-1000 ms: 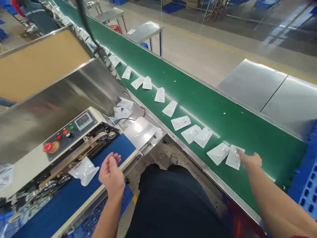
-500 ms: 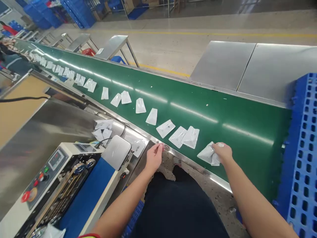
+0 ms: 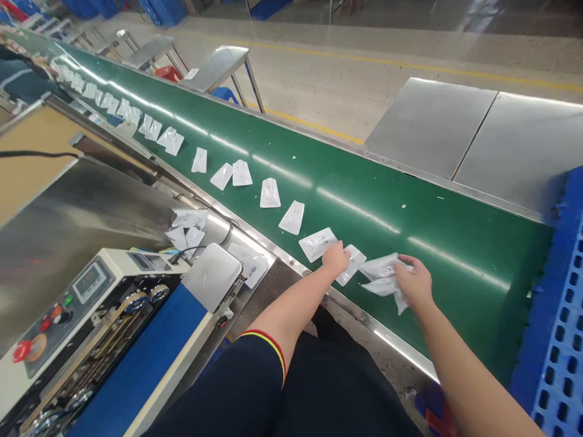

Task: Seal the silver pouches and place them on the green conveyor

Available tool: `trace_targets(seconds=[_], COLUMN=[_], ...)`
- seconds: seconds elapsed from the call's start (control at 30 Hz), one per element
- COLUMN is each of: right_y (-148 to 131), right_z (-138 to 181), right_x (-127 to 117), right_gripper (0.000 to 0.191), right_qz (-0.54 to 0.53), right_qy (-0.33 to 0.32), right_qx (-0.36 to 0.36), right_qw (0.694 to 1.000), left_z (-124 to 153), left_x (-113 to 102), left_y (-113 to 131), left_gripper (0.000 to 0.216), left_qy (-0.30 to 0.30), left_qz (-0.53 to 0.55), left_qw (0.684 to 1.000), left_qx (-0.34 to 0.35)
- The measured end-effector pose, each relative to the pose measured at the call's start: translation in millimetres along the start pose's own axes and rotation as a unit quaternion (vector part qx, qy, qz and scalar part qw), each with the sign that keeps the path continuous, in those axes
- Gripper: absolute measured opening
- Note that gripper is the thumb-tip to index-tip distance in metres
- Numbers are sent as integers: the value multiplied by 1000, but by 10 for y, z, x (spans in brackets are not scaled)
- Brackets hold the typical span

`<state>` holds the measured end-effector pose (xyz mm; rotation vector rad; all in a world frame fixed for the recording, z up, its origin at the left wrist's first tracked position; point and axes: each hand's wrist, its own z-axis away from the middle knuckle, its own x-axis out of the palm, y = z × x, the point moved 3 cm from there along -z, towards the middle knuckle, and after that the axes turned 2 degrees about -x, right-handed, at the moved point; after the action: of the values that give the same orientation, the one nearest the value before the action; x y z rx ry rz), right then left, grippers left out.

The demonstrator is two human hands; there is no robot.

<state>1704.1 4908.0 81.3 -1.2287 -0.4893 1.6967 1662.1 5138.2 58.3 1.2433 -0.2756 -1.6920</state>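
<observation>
Over the green conveyor belt (image 3: 437,212), my right hand (image 3: 413,284) grips a bunch of white pouches (image 3: 381,276) by their edges, and they fan out to its left. My left hand (image 3: 336,258) is at the near side of the belt, fingers curled down at the left edge of a flat white pouch (image 3: 353,264); its fingertips are partly hidden. Just left of that hand another printed white pouch (image 3: 314,244) lies flat. Farther up the belt is a row of similar pouches, among them one pouch (image 3: 291,218) and a second pouch (image 3: 270,193).
To my left stands a machine with a control panel (image 3: 68,309) and a blue belt (image 3: 146,358). White pouches (image 3: 187,227) lie behind it. A blue perforated crate (image 3: 558,340) is at the right end. Metal tables (image 3: 432,124) border the far side. A person (image 3: 22,76) is far left.
My left hand has moved right, from the belt's near edge onto the pouches. My right hand now holds more pouches, one gathered from the overlapping pair. The view has shifted slightly.
</observation>
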Motion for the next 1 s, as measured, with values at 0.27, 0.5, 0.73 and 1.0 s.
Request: trace_targets(seconds=[0.27, 0.5, 0.73, 1.0], right_y=[-296, -1255, -1943, -2075], right_z=[908, 1819, 2928, 3558], right_x=[-473, 803, 2007, 3539], right_gripper=[69, 61, 43, 34], right_qz=[201, 234, 225, 258], right_qy=[-121, -341, -468, -568], right_qx=[-151, -396, -382, -131], right_qw=[960, 820, 764, 770], left_z=[859, 2181, 2967, 2848], left_x=[-187, -1277, -2054, -2465], left_y=[-236, -774, -1835, -2828], left_gripper=[29, 36, 61, 53], left_qy=[38, 285, 418, 458], left_qz=[177, 350, 477, 594], left_qw=[970, 877, 772, 624], left_qx=[163, 166, -46, -220])
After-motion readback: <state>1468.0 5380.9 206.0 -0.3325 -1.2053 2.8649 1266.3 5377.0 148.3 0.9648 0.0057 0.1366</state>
